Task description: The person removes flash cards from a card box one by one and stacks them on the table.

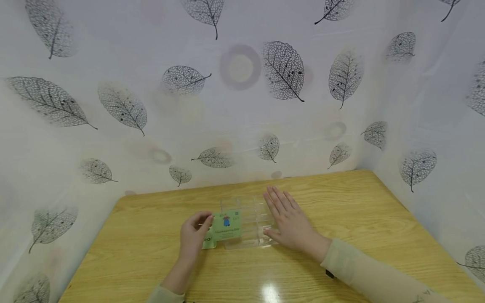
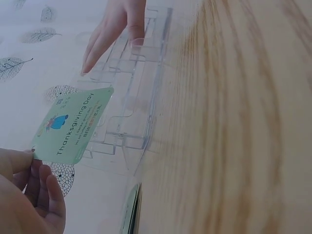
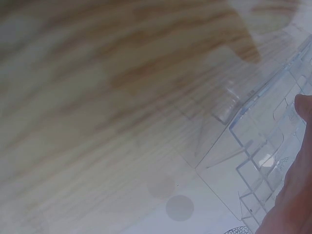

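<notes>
My left hand [image 1: 192, 235] pinches a green card [image 1: 227, 230] at its left edge between thumb and fingers. "Thanksgiving Day" and a small blue figure are printed on it. In the head view the card overlaps the left part of a clear plastic tiered holder [image 1: 250, 240]; in the left wrist view it is held up in front of the holder's end. My right hand [image 1: 289, 221] lies along the holder's right side, fingers straight and thumb spread, with the thumb at its front rim. More green cards [image 2: 129, 209] lie on the table beneath my left hand, partly hidden.
The wood-grain table [image 1: 144, 248] reaches back to a pale wall covering [image 1: 242, 113] with a dark leaf print, which also runs along both sides. A bright light reflection shows on the tabletop near its front.
</notes>
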